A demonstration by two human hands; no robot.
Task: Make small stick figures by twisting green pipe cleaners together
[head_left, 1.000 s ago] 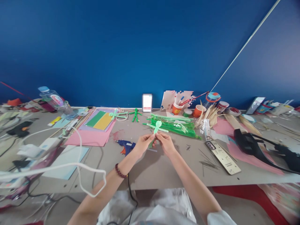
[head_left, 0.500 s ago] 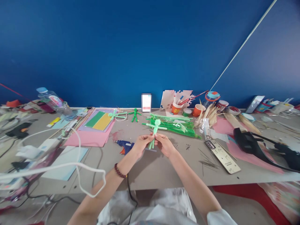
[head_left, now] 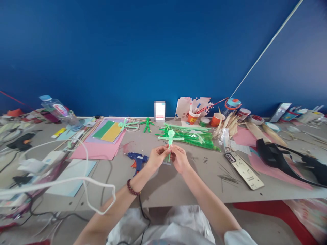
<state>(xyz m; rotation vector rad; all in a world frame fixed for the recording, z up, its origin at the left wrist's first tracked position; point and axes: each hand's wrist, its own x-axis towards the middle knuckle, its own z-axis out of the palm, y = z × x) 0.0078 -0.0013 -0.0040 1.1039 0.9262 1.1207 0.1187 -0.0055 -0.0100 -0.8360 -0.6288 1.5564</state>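
Note:
A pale green pipe-cleaner figure (head_left: 171,134) with a round looped head and outstretched arms is held upright above the table's middle. My left hand (head_left: 157,157) pinches its lower body from the left, and my right hand (head_left: 179,158) pinches it from the right; the fingertips nearly meet. Behind it lies a bundle of green pipe cleaners (head_left: 204,140) in clear wrapping. A darker green figure (head_left: 147,125) and another pale green figure (head_left: 124,124) rest farther back. The blue glue gun (head_left: 138,158) lies just left of my left hand.
Right of my hands are a phone (head_left: 244,170), thin dark sticks (head_left: 229,179) and a black strapped device (head_left: 270,156). Coloured sheets (head_left: 97,150) and a white cable (head_left: 102,185) are at left. Cups, including an orange one (head_left: 217,119), stand at the back.
The figure's arms now look more level and its legs are more covered by my fingers. My hands have shifted slightly, with my left hand a little farther right.

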